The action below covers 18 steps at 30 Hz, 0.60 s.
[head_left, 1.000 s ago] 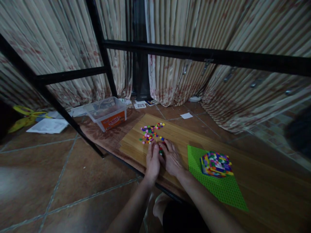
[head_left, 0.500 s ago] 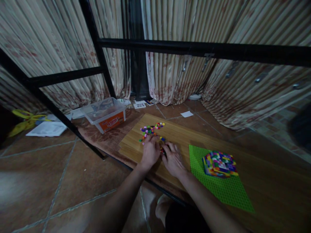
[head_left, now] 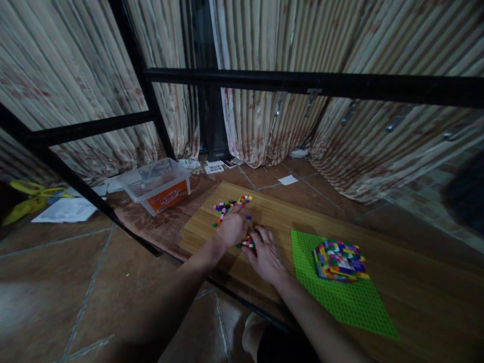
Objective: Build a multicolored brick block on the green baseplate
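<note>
A heap of small coloured bricks (head_left: 228,205) lies on a wooden board (head_left: 287,217). My left hand (head_left: 231,228) rests at the near edge of that heap, fingers curled down over some bricks. My right hand (head_left: 265,253) lies flat just right of it, fingers spread on the board, touching a small cluster of bricks (head_left: 247,243). Further right, a green baseplate (head_left: 336,295) carries a stacked multicoloured brick block (head_left: 339,259).
A clear plastic tub with an orange label (head_left: 159,184) stands left of the board on a brown mat. Black metal frame bars (head_left: 287,83) cross above the board. Striped curtains hang behind. Papers (head_left: 66,210) lie on the tiled floor at left.
My left hand has moved away from me, up into the near edge of the brick heap. The right hand has stayed almost in place. The view has tilted slightly.
</note>
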Each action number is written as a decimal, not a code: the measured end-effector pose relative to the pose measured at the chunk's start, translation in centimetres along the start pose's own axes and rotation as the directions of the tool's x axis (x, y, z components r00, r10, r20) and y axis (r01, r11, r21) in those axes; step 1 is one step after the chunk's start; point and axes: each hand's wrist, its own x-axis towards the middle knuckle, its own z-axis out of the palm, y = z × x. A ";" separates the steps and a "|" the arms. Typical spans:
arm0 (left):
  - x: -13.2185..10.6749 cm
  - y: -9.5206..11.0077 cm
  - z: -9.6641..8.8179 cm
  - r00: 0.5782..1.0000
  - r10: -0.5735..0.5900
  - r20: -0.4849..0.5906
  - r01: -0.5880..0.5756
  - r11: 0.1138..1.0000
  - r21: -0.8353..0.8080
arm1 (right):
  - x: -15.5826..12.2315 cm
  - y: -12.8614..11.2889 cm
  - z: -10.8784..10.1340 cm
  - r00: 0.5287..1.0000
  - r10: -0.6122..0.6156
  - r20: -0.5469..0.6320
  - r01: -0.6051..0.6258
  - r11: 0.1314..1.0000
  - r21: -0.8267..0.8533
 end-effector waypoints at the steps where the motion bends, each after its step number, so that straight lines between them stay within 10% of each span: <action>1: -0.7 0.4 -0.3 0.997 -0.059 -0.051 0.053 0.993 -0.107 | 0.0 0.0 0.0 1.000 0.001 -0.007 -0.001 1.000 0.000; 3: -2.6 1.1 -0.9 0.970 -0.226 -0.087 0.175 0.902 -0.395 | 0.1 0.0 0.2 1.000 -0.003 -0.016 0.003 1.000 0.007; 6: -6.1 2.1 -1.4 0.872 -0.485 0.065 0.327 0.477 -0.816 | 0.3 0.3 0.5 1.000 -0.009 -0.028 0.010 1.000 0.021; 10: -9.6 2.5 -1.8 0.727 -0.645 0.235 0.379 0.092 -0.921 | 0.0 0.5 0.7 0.998 -0.017 -0.056 0.021 0.997 0.068; 14: -10.0 1.9 -1.8 0.716 -0.676 0.172 0.388 0.181 -0.904 | 0.9 1.0 -0.1 0.989 0.041 -0.142 -0.014 0.983 0.185; 18: -9.0 1.7 -1.1 0.819 -0.573 0.002 0.381 0.542 -0.749 | 5.1 2.8 -1.0 0.955 0.211 -0.210 -0.176 0.969 0.176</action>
